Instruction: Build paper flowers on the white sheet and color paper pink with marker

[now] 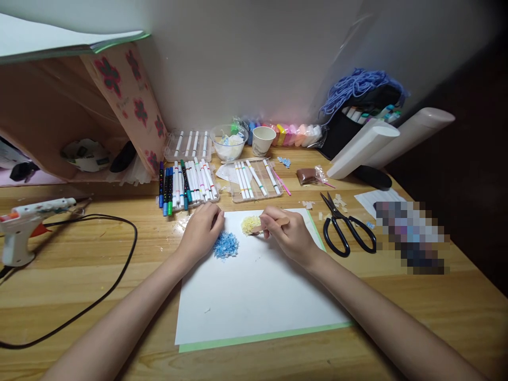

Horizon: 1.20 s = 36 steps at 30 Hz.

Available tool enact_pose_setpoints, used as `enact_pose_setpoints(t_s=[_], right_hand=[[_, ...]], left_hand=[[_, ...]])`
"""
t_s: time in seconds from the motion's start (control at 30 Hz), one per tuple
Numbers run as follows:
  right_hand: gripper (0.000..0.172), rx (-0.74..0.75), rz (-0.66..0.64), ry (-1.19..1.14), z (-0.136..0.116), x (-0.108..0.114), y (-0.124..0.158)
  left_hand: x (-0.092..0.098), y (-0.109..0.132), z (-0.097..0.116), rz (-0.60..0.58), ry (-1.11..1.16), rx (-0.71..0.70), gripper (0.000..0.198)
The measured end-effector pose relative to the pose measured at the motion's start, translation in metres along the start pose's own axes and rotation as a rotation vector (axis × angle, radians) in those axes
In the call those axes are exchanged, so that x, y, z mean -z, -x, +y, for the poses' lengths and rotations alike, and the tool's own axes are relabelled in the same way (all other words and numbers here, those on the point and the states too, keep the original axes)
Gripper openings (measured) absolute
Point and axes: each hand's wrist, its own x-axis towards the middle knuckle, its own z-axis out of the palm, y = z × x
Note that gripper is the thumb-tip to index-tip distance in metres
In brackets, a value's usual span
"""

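A white paper sheet (254, 296) lies on green paper in front of me. On it sit a pile of blue shredded bits (226, 245) and a smaller pile of pale yellow bits (251, 225). My right hand (288, 233) grips a flat wooden craft stick (282, 221), whose far end touches the yellow pile. At the sheet's upper left edge rests my left hand (201, 227), beside the blue pile, its fingers loosely bent and holding nothing visible.
Black-handled scissors (337, 222) lie at the right. Markers (190, 182), a clear bowl (229, 143) and a paper cup (263, 141) stand behind the sheet. A glue gun (29, 227) with a looping black cord occupies the left. White rolls (363, 151) lean at the back right.
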Motion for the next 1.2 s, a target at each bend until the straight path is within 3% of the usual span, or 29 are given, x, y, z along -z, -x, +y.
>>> enact_pose_setpoints(t_s=[0.13, 0.3, 0.43, 0.6, 0.7, 0.77, 0.87, 0.97, 1.07, 1.2], right_hand=[[0.048, 0.02, -0.026, 0.044, -0.004, -0.002, -0.01], [0.048, -0.108, -0.014, -0.121, -0.005, 0.0, -0.01], [0.043, -0.136, 0.177, -0.279, 0.003, 0.012, 0.007], [0.029, -0.092, 0.433, -0.3, 0.027, 0.045, 0.031], [0.024, -0.105, 0.568, -0.294, 0.048, 0.069, 0.039], [0.022, -0.142, 0.639, -0.291, 0.061, 0.082, 0.04], [0.019, -0.167, 0.744, -0.253, 0.074, 0.094, 0.04], [0.018, -0.16, 0.813, -0.199, 0.079, 0.1, 0.039], [0.018, -0.148, 0.837, -0.186, 0.079, 0.105, 0.04], [0.02, -0.095, 0.896, -0.148, 0.078, 0.118, 0.044]], left_hand=[[0.0, 0.0, -0.001, 0.002, 0.01, -0.003, 0.024], [-0.001, 0.0, -0.001, -0.008, 0.015, -0.003, 0.026], [-0.001, 0.0, -0.002, -0.004, 0.021, -0.004, 0.025], [0.009, 0.0, 0.0, -0.027, 0.096, 0.035, 0.029], [0.017, -0.007, 0.023, -0.028, 0.116, 0.024, 0.031], [0.015, -0.019, 0.049, -0.087, 0.093, -0.068, 0.028], [-0.007, -0.048, 0.095, -0.208, -0.016, -0.264, 0.018], [-0.044, -0.082, 0.129, -0.271, -0.167, -0.418, 0.015], [-0.075, -0.107, 0.146, -0.29, -0.296, -0.451, 0.018], [-0.09, -0.121, 0.16, -0.274, -0.309, -0.456, 0.023]])
